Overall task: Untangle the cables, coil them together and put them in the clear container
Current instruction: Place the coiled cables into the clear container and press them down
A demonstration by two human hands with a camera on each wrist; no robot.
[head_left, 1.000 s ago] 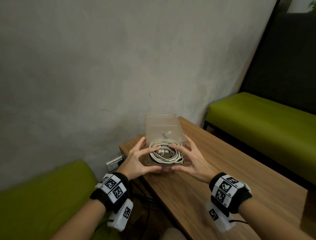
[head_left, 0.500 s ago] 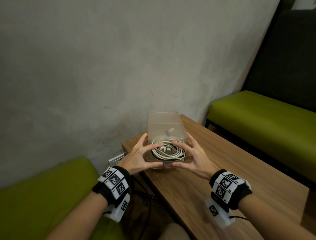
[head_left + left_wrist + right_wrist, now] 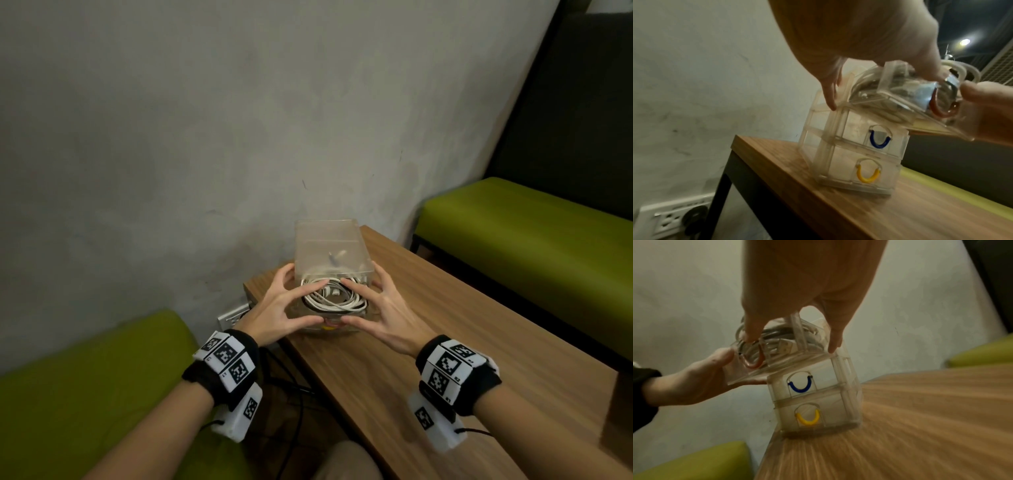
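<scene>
A clear three-drawer container (image 3: 329,240) stands at the table's far corner by the wall. Its top drawer (image 3: 900,99) is pulled out, tilts down at the front and has a red handle (image 3: 937,107). White and black cables (image 3: 334,299) lie coiled inside it. My left hand (image 3: 320,301) has its thumb on the drawer's front, its index finger on the coil and other fingers against the container's left side. My right hand (image 3: 344,301) mirrors it on the right side. The cable ends (image 3: 785,345) show through the drawer wall.
The shut lower drawers have a blue handle (image 3: 879,142) and a yellow handle (image 3: 867,177). The wooden table (image 3: 445,342) runs toward me on the right. Green benches stand at the left (image 3: 85,377) and far right (image 3: 531,240). A wall outlet (image 3: 233,317) sits below the table corner.
Both hands keep the same hold on the drawer and coil. The index fingers have closed in slightly over the cables. The head view has shifted a little.
</scene>
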